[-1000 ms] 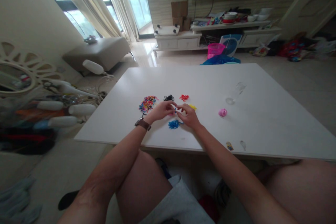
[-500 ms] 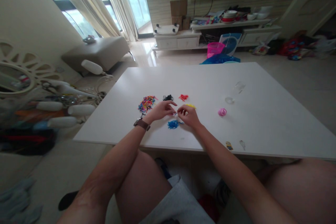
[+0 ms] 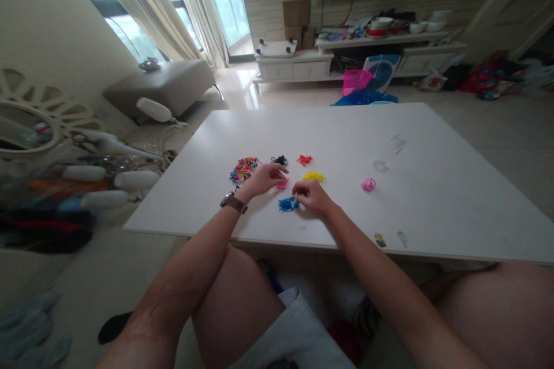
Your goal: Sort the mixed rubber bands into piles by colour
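My left hand (image 3: 266,179), with a watch on its wrist, hovers over a small pile of pink bands (image 3: 282,184). Its thumb and index finger are apart, and no held thing shows between them. My right hand (image 3: 314,196) has its fingers curled together at the right edge of a pile of blue rubber bands (image 3: 287,204); what the fingertips hold, if anything, is too small to make out. Around the hands lie a mixed multicoloured pile (image 3: 244,170), black bands (image 3: 280,160), red bands (image 3: 304,160) and yellow bands (image 3: 314,176).
On the white table (image 3: 441,202) to the right are a pink round object (image 3: 368,184), a clear container (image 3: 396,144) with a clear round piece (image 3: 381,165), a small yellow cartoon figure (image 3: 380,240) and a small clear item (image 3: 402,238) near the front edge.
My hands, close together with a thin strand between their fingertips before, have parted. The right hand has moved down toward the blue pile, uncovering the yellow one.
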A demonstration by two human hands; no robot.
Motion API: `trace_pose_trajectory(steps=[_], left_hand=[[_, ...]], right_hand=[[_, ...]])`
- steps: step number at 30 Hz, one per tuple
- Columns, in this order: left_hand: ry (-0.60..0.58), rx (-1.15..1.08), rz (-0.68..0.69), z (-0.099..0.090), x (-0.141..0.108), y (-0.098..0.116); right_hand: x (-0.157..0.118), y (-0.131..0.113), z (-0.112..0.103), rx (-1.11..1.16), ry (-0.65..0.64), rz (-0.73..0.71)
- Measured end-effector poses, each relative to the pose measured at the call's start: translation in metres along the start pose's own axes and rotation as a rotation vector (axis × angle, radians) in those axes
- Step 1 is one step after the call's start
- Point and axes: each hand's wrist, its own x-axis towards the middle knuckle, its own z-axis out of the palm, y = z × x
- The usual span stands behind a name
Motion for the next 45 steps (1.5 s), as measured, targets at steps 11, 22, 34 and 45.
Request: trace_pose_trajectory(steps=[11,22,34,45], left_hand=[[-0.141,-0.125,0.000,0.010,0.000,0.002],[0.198,-0.013,0.011,-0.017,0.003,-0.009],[0.723,0.176,-0.279,-0.081,-0.016,-0.043],[0.471,0.431,-0.493,-0.090,-0.027,-0.039]], right_hand=[[0.005,0.003,0.005,-0.059,0.251,-0.093],[0.005,0.017,-0.023,-0.380,0.832,0.307],[0.003,0.028,-0.018,-0.516,0.680,0.494],[0.003,0.019,-0.017,-0.533,0.690,0.400]])
